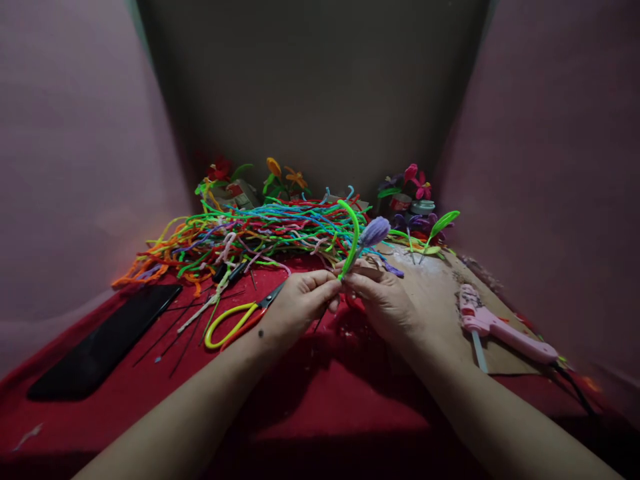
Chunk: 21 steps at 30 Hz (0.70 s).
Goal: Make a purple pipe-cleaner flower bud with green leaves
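Observation:
My left hand (310, 297) and my right hand (383, 300) meet above the middle of the red cloth, fingertips pinched close together. Between them rises a bright green pipe cleaner (356, 230), its upper end curving over to the left. A purple pipe-cleaner flower bud (375, 231) leans up to the right from the same spot, its stem in my right fingers. My left thumb and forefinger close on the lower end of the green pipe cleaner. Just left of my left hand lie scissors (233, 323) with yellow and red handles. The fingers partly hide the join.
A heap of many-coloured pipe cleaners (270, 230) spreads behind my hands. A black phone (105, 340) lies on the left of the red cloth (320, 413). On the right, a pink glue gun (510, 333) rests on cardboard (435, 300). Finished pipe-cleaner flowers (423, 185) stand at the back.

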{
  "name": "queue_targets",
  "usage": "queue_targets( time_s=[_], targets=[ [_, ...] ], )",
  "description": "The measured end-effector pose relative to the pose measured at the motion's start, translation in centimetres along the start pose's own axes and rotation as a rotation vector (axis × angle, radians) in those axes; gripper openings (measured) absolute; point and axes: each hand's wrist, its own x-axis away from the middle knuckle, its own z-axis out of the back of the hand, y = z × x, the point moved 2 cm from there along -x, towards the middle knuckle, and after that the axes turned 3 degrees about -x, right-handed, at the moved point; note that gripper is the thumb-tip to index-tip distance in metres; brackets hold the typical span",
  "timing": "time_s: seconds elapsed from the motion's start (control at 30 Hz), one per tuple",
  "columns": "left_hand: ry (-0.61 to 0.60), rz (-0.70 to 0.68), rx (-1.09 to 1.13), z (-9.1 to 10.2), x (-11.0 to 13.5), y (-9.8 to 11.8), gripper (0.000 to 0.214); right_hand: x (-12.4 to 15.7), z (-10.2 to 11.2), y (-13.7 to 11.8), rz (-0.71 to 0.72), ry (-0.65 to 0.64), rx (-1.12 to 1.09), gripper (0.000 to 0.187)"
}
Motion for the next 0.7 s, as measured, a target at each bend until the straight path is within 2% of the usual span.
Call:
queue_targets(
  time_s=[0.07, 0.13, 0.23, 0.47, 0.6, 0.7],
  targets=[
    [0.172, -0.189, -0.324, -0.1, 0.2, 0.2, 0.018, 0.0, -0.1, 0.2, 0.02, 0.049, -0.007, 0.005],
    [0.282, -0.326, -0.533, -0.3, 0.4, 0.2, 0.013, 0.0, -0.1, 0.3, 0.037, 0.08, 0.016, 0.003],
    [0.313, -0.326, -0.578, -0.5, 0.5, 0.0, 0.017, 0.1, -0.2, 0.4, 0.029, 0.069, 0.052, 0.002],
    [0.174, -0.162, -0.151, -0.4, 0.4, 0.8, 0.024, -0.1, 0.5, 1.5, -0.097, 0.004, -0.037, 0.015],
    [0.006, 0.01, 0.255, -0.6, 0.1, 0.3, 0.02, -0.2, 0.5, 1.7, -0.154, -0.075, -0.193, 0.015],
    [-0.133, 0.11, 0.533, -0.8, 0.0, -0.1, 0.017, -0.2, 0.4, 1.5, -0.186, -0.146, -0.22, 0.018]
  ],
)
